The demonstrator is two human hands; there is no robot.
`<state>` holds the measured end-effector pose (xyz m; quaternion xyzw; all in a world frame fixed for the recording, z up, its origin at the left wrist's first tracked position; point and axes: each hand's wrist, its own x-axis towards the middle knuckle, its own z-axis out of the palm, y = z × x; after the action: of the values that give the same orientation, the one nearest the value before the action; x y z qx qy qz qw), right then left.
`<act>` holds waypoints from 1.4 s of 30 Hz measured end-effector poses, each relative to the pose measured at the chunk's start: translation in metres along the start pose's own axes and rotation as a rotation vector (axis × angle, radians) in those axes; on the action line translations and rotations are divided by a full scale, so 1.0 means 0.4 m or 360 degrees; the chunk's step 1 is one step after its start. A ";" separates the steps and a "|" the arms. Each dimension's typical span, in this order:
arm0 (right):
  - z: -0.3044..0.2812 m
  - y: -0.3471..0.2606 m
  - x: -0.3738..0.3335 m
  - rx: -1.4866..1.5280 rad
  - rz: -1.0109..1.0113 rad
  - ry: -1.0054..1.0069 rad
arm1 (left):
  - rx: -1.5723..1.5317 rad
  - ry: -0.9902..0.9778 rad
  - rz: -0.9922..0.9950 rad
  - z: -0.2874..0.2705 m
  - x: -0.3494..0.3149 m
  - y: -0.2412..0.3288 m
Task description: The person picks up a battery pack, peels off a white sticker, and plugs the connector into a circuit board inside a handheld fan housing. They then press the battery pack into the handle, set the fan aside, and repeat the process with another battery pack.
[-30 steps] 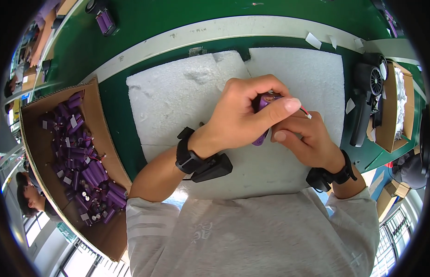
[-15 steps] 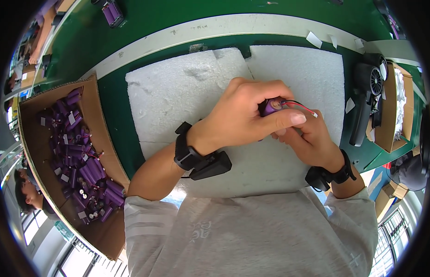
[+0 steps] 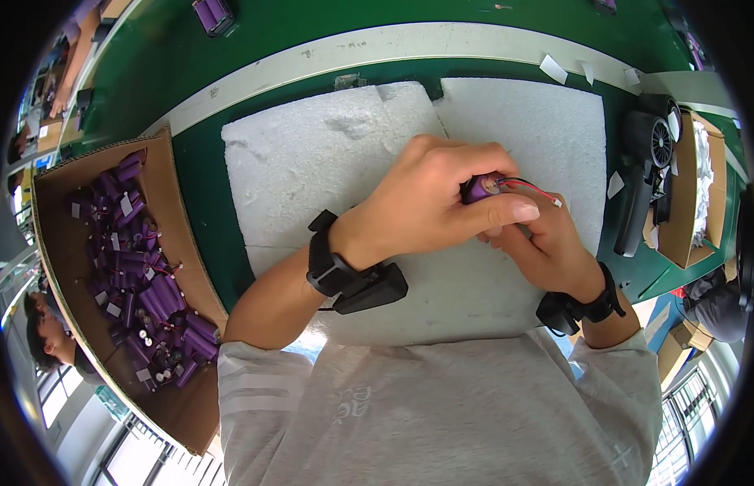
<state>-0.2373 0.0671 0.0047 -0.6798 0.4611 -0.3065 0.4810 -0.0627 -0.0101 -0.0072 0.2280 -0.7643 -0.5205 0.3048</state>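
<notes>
A purple battery pack [image 3: 479, 189] with red and black wires is held between my two hands over white foam sheets. My left hand [image 3: 442, 194] is closed round it, thumb along its near side. Below and to the right, my right hand [image 3: 548, 247] is closed against the same pack, its fingertips mostly hidden behind the left hand. The wires [image 3: 529, 187] come out of the pack's end and run right to a small white connector [image 3: 557, 203] above the right hand.
On the left stands a cardboard box [image 3: 190, 235] full of purple battery packs [image 3: 162, 298]. Foam sheets [image 3: 312, 154] cover the green table. At the right lie a black handheld fan [image 3: 646, 154] and a small carton [image 3: 675, 227] of white pieces. Battery packs [image 3: 212, 14] lie beyond the pale rail [image 3: 312, 55].
The battery packs beyond the rail have shifted to the right. Both hands keep nearly the same hold on the pack.
</notes>
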 end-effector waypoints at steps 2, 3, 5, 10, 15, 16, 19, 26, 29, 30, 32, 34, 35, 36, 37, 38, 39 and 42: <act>0.001 0.000 -0.001 0.0011 -0.0007 -0.0001 | 0.0028 -0.0015 0.0014 0.003 -0.002 -0.005; 0.003 0.002 -0.002 0.0022 -0.0024 -0.0002 | 0.0042 -0.0022 0.0022 0.004 -0.002 -0.006; 0.006 0.005 -0.004 0.0045 -0.0057 -0.0002 | 0.0037 -0.0023 0.0016 0.005 -0.002 -0.005; 0.006 0.002 -0.005 0.0076 -0.0018 -0.0022 | 0.0005 -0.0017 0.0000 0.008 -0.002 -0.006; 0.007 0.000 -0.004 0.0077 -0.0005 -0.0046 | -0.0049 -0.0027 -0.0046 0.007 -0.001 -0.002; 0.007 -0.001 -0.004 0.0080 -0.0019 -0.0046 | -0.0050 -0.0026 -0.0046 0.007 -0.001 -0.001; 0.007 0.000 -0.005 0.0084 -0.0015 -0.0047 | -0.0021 -0.0049 -0.0026 0.006 -0.002 -0.004; 0.008 0.000 -0.004 0.0100 0.0000 -0.0048 | -0.0015 -0.0051 -0.0013 0.003 -0.002 -0.010; 0.011 -0.003 -0.007 0.0029 0.0050 0.0011 | 0.0058 -0.0042 0.0048 0.003 0.000 -0.011; 0.011 -0.002 -0.007 0.0029 0.0049 0.0010 | 0.0043 -0.0041 0.0040 0.003 0.000 -0.010; 0.011 0.002 -0.006 0.0030 0.0026 0.0016 | 0.0026 -0.0040 0.0032 0.003 0.000 -0.009; 0.011 0.004 -0.006 0.0032 0.0017 0.0019 | -0.0048 -0.0051 -0.0010 0.004 -0.001 -0.007; 0.011 0.004 -0.007 0.0038 0.0025 0.0015 | -0.0085 -0.0056 -0.0032 0.005 -0.002 -0.006; 0.011 0.004 -0.007 0.0044 0.0032 0.0011 | -0.0086 -0.0056 -0.0033 0.006 -0.002 -0.007; 0.010 0.004 -0.007 0.0049 0.0038 0.0009 | -0.0058 -0.0048 -0.0009 0.005 -0.001 -0.008; 0.010 0.004 -0.006 0.0049 0.0038 0.0010 | -0.0029 -0.0040 0.0015 0.004 0.000 -0.010; 0.011 0.005 -0.006 0.0044 0.0024 0.0016 | -0.0001 -0.0032 0.0039 0.004 0.001 -0.011; 0.011 0.007 -0.006 0.0034 -0.0006 0.0027 | -0.0005 -0.0031 0.0036 0.005 -0.001 -0.012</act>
<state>-0.2353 0.0708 0.0006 -0.6727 0.4607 -0.3181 0.4837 -0.0638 -0.0102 -0.0122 0.2139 -0.7691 -0.5203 0.3034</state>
